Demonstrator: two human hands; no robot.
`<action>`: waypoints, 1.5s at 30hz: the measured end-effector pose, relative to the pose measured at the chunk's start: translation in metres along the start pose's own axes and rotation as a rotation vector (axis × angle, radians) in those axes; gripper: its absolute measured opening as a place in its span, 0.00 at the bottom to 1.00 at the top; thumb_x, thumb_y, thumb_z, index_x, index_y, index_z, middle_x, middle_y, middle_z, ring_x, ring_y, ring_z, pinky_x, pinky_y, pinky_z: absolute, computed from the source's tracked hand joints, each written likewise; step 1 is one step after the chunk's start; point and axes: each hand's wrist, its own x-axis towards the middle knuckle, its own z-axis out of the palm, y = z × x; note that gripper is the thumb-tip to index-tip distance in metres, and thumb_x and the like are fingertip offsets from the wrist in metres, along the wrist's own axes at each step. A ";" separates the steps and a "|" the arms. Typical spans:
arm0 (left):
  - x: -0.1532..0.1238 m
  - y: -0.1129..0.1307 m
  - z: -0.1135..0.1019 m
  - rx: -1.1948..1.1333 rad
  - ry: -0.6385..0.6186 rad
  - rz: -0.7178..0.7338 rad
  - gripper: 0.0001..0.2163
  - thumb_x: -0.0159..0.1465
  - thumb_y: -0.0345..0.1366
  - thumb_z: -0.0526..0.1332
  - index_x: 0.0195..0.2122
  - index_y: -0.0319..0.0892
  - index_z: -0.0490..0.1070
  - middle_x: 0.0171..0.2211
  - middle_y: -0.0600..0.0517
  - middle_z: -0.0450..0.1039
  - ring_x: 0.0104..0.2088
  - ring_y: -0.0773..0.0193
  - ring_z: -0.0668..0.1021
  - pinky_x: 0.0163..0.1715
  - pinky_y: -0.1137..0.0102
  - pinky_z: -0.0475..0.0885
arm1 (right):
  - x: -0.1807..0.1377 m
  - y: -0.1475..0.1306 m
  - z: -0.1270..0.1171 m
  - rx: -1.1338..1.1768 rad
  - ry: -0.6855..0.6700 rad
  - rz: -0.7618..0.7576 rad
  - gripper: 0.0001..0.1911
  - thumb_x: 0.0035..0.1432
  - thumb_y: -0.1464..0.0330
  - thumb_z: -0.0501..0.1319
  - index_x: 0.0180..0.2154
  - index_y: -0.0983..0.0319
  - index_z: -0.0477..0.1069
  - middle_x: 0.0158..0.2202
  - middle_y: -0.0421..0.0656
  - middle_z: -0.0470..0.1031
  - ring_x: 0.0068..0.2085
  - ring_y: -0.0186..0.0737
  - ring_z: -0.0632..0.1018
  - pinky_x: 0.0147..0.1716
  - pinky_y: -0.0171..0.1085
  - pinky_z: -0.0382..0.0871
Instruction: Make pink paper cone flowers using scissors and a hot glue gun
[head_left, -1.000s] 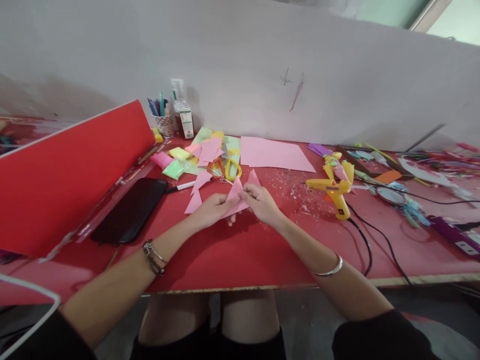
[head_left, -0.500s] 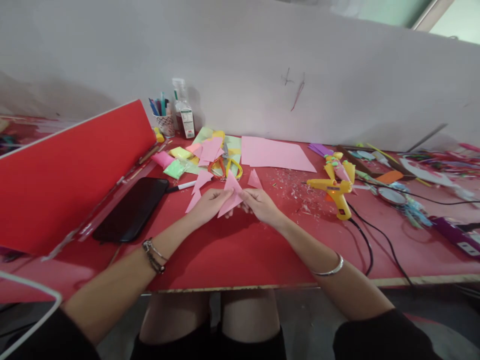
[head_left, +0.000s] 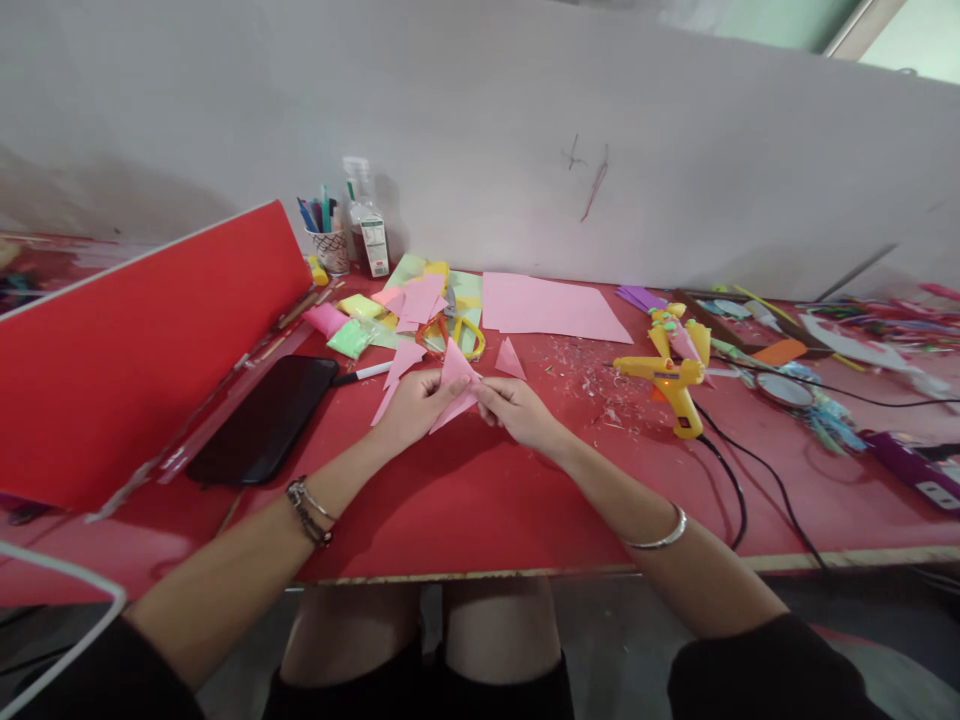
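Observation:
Between my hands is a folded piece of pink paper [head_left: 456, 380], roughly triangular, its point facing the wall. My left hand [head_left: 412, 405] grips its left side with the thumb on top. At its right edge, my right hand [head_left: 517, 410] pinches a corner between thumb and fingers. A small pink paper triangle [head_left: 510, 358] lies just beyond my right hand. More pink paper pieces [head_left: 405, 360] rest beyond my left hand, partly covered by it. Scissors [head_left: 469, 338] with yellow and orange handles lie behind the held paper.
A black phone [head_left: 262, 420] and a red board [head_left: 150, 350] are on the left. A yellow glue gun [head_left: 671, 385] with a cord stands right of centre. Pink sheets [head_left: 551, 308], a bottle [head_left: 370, 235] and a pen cup [head_left: 330, 250] are near the wall.
The held pink paper has shifted slightly left and tilted. My right fingers have closed in a pinch at its right corner, and the loose triangle shows more fully.

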 end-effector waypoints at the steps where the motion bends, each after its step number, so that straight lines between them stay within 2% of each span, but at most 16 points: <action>1: 0.000 0.000 0.000 -0.008 0.003 0.006 0.17 0.51 0.48 0.53 0.15 0.40 0.55 0.15 0.58 0.50 0.18 0.73 0.56 0.17 0.75 0.50 | 0.000 0.000 0.000 -0.004 0.007 -0.006 0.21 0.54 0.56 0.49 0.16 0.62 0.56 0.15 0.34 0.59 0.18 0.25 0.61 0.21 0.29 0.55; 4: -0.003 0.000 0.002 -0.014 0.040 0.032 0.17 0.53 0.47 0.51 0.15 0.40 0.55 0.15 0.58 0.51 0.18 0.73 0.56 0.17 0.75 0.52 | 0.001 0.002 0.002 0.060 0.036 0.031 0.21 0.53 0.55 0.49 0.17 0.62 0.57 0.14 0.34 0.58 0.17 0.25 0.60 0.19 0.29 0.54; 8: -0.009 0.003 0.006 -0.025 0.103 0.072 0.18 0.56 0.45 0.49 0.13 0.41 0.54 0.13 0.57 0.54 0.17 0.72 0.59 0.17 0.75 0.54 | 0.002 0.002 0.008 0.260 0.087 0.090 0.22 0.48 0.49 0.50 0.19 0.61 0.57 0.14 0.33 0.59 0.15 0.25 0.60 0.16 0.29 0.53; 10: -0.012 0.005 0.007 -0.036 0.122 0.096 0.18 0.57 0.44 0.49 0.13 0.41 0.56 0.12 0.56 0.57 0.17 0.71 0.62 0.17 0.74 0.57 | 0.002 0.001 0.011 0.296 0.051 0.122 0.24 0.46 0.47 0.50 0.18 0.62 0.58 0.14 0.34 0.60 0.15 0.25 0.61 0.16 0.29 0.54; 14: -0.013 0.007 0.009 -0.097 0.032 0.104 0.19 0.59 0.42 0.47 0.13 0.40 0.61 0.12 0.54 0.62 0.17 0.69 0.67 0.21 0.74 0.63 | 0.001 -0.001 0.012 0.203 -0.105 0.171 0.29 0.48 0.46 0.46 0.15 0.63 0.61 0.13 0.37 0.62 0.15 0.25 0.62 0.17 0.30 0.56; 18: -0.009 0.006 0.008 -0.125 0.082 0.031 0.18 0.54 0.43 0.53 0.11 0.40 0.57 0.11 0.56 0.59 0.15 0.71 0.64 0.17 0.75 0.61 | 0.001 -0.004 0.009 0.102 -0.096 0.182 0.28 0.54 0.51 0.46 0.13 0.63 0.60 0.11 0.35 0.60 0.14 0.25 0.61 0.18 0.29 0.57; 21: -0.006 0.004 0.008 -0.192 0.064 -0.008 0.15 0.50 0.43 0.56 0.14 0.39 0.60 0.13 0.56 0.61 0.17 0.71 0.65 0.17 0.75 0.62 | 0.000 -0.006 0.008 0.077 -0.108 0.186 0.27 0.54 0.53 0.48 0.12 0.63 0.59 0.11 0.35 0.59 0.14 0.25 0.61 0.18 0.29 0.57; 28: -0.006 0.002 0.009 -0.251 0.106 -0.032 0.14 0.49 0.43 0.56 0.16 0.40 0.57 0.14 0.58 0.58 0.16 0.73 0.62 0.15 0.77 0.58 | -0.001 -0.006 0.009 0.084 -0.223 0.192 0.25 0.54 0.54 0.49 0.14 0.64 0.62 0.12 0.36 0.62 0.15 0.25 0.63 0.19 0.29 0.57; 33: -0.005 0.001 0.007 -0.213 0.139 -0.012 0.15 0.51 0.44 0.54 0.15 0.40 0.57 0.15 0.58 0.57 0.18 0.73 0.61 0.16 0.77 0.57 | -0.001 -0.006 0.006 0.037 -0.209 0.169 0.25 0.52 0.53 0.51 0.13 0.63 0.60 0.11 0.35 0.60 0.15 0.25 0.61 0.20 0.30 0.58; 37: -0.003 -0.001 0.004 -0.170 0.211 0.021 0.15 0.52 0.45 0.54 0.17 0.39 0.58 0.16 0.58 0.56 0.19 0.73 0.60 0.17 0.77 0.57 | -0.002 -0.006 0.007 0.071 -0.232 0.179 0.21 0.50 0.54 0.54 0.17 0.63 0.61 0.14 0.35 0.62 0.17 0.25 0.63 0.19 0.29 0.58; 41: -0.002 -0.001 0.004 -0.191 0.218 0.044 0.15 0.52 0.45 0.55 0.18 0.39 0.60 0.16 0.58 0.58 0.19 0.73 0.61 0.17 0.77 0.58 | -0.004 -0.006 0.009 0.067 -0.274 0.153 0.18 0.51 0.56 0.54 0.23 0.65 0.64 0.17 0.35 0.63 0.18 0.26 0.63 0.19 0.29 0.58; 45: -0.002 -0.001 0.005 -0.212 0.235 0.059 0.14 0.52 0.45 0.56 0.19 0.38 0.62 0.17 0.56 0.61 0.19 0.72 0.63 0.18 0.77 0.60 | -0.002 -0.003 0.010 0.088 -0.177 0.087 0.18 0.53 0.55 0.51 0.28 0.65 0.63 0.22 0.37 0.64 0.21 0.27 0.64 0.23 0.30 0.61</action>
